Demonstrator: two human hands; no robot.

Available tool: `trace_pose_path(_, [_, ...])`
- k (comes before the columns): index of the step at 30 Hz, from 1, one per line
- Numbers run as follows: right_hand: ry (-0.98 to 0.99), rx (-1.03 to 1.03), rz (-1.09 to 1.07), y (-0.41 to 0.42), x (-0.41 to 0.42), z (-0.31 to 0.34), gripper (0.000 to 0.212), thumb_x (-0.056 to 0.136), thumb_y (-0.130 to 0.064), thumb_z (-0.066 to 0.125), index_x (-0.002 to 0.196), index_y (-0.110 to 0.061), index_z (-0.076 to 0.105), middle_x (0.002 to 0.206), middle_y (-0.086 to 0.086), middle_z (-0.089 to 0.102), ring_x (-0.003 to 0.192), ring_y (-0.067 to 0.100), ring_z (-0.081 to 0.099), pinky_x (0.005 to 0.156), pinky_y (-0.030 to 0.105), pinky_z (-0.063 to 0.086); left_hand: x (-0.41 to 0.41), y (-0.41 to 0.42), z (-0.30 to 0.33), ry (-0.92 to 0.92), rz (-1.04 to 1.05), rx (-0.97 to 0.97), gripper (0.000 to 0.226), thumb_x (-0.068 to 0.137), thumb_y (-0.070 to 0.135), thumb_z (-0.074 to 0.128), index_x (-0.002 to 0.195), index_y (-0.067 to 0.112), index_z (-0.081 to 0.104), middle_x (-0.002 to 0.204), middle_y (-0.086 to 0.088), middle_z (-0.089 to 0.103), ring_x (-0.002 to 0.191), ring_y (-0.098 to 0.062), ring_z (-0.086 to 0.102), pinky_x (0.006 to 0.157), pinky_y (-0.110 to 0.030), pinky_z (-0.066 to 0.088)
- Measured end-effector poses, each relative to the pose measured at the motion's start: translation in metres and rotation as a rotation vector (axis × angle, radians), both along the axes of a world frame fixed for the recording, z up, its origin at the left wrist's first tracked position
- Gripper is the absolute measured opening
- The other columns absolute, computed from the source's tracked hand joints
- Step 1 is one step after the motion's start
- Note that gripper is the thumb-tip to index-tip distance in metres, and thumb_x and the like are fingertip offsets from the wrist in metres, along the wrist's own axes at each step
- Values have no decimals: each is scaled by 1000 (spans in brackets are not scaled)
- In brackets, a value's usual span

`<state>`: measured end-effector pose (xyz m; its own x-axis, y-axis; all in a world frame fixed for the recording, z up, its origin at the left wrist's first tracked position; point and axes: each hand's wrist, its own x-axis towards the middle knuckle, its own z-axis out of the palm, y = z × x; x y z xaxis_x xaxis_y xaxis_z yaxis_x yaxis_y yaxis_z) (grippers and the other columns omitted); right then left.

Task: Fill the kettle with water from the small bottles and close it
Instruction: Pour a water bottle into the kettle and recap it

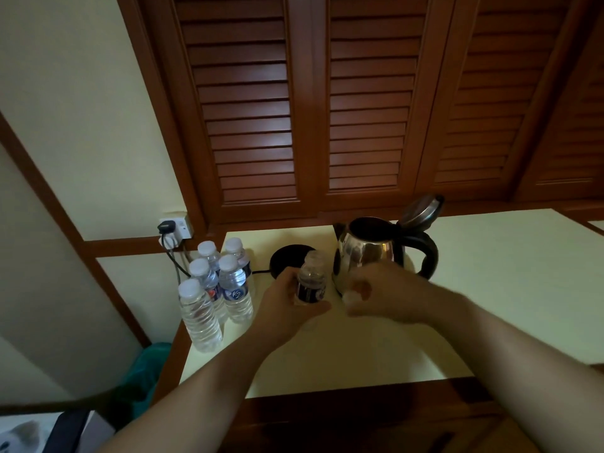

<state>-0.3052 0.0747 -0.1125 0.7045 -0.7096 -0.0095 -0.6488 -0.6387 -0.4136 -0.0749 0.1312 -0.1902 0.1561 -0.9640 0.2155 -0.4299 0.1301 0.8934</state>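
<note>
Kettle (366, 253) stands off its base, near the back edge of the counter (490, 289), lid (421, 210) hinged fully up; water level inside cannot be read, the interior is dark. Black round base (287, 258) sits just left of it, bare. Left hand (287, 305): fingers wrapped around one small bottle (312, 282), upright, mouth uncapped, just left of the kettle body. Right hand (382, 292): fingers curled closed on a small white object, probably the cap (351, 297); blurred, not certain. Judgement: bottle opened, pour not yet begun; pouring and closing the lid remain. Count: one kettle, one base, one bottle in hand, five capped bottles (225, 282) clustered at the counter's left edge, all apparently full.
</note>
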Motion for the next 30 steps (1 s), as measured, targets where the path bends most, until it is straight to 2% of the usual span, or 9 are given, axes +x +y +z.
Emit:
trace_pose_path(3, [116,-32,-1,8,-5,-44,19,90,-49,72,98,-33,67,98,-12,61,85,8,57,75,34,53,-2,1,-3,-9,14,-1,56,70,29,94,115,30,62,106,13,73,96,-1,70,81,-29,59])
trace_pose_path(6, [167,-37,-47,13,-6,-69,40,92,-49,69,125,-24,68,115,-7,60,98,10,57,83,32,52,-5,2,-6,-19,20,-8,55,69,27,95,113,30,62,103,14,73,93,1,69,80,-27,58])
trace_pose_path(11, [133,-47,-127,13,-18,-80,45,91,-60,65,119,-26,68,115,-7,56,103,11,52,88,31,48,-9,-2,-11,-29,13,-16,55,69,30,95,113,34,62,105,16,73,96,-2,70,83,-34,60])
trace_pose_path(14, [129,-121,-228,8,-39,-90,53,87,-74,54,118,-34,68,123,-13,60,118,11,55,97,32,45,-12,-6,-7,-41,24,-45,56,71,28,94,116,32,61,105,16,72,96,1,69,79,-25,56])
trace_pose_path(16, [175,-179,-307,5,-53,-97,65,85,-80,47,128,-35,66,135,-16,60,130,12,51,107,32,42,-14,-9,-1,-42,45,-66,56,72,25,94,117,31,61,106,18,72,95,5,68,78,-19,53])
trace_pose_path(21, [142,-153,-491,7,-79,-112,98,77,-94,38,153,-33,46,158,-2,44,148,19,34,121,35,31,-18,-22,23,-53,80,-110,55,72,24,93,114,34,57,101,19,69,91,8,66,72,-16,51])
trace_pose_path(23, [160,-119,-501,8,-80,-115,110,74,-100,25,161,-33,32,166,3,30,154,22,24,126,41,20,-19,-27,31,-69,81,-127,53,74,24,92,114,32,58,99,18,68,86,10,66,67,-16,54])
trace_pose_path(26, [217,-56,-470,7,-77,-113,105,80,-95,22,165,-35,10,174,2,7,160,21,2,129,50,1,-20,-36,46,-117,84,-163,51,75,24,91,115,29,60,96,20,65,84,17,62,65,-5,49])
trace_pose_path(30, [257,-24,-453,6,-78,-113,103,82,-93,19,166,-35,2,175,0,-2,160,17,-6,129,52,-4,-17,-51,73,-227,43,-185,59,74,36,91,124,28,62,107,18,66,94,2,62,75,-10,44])
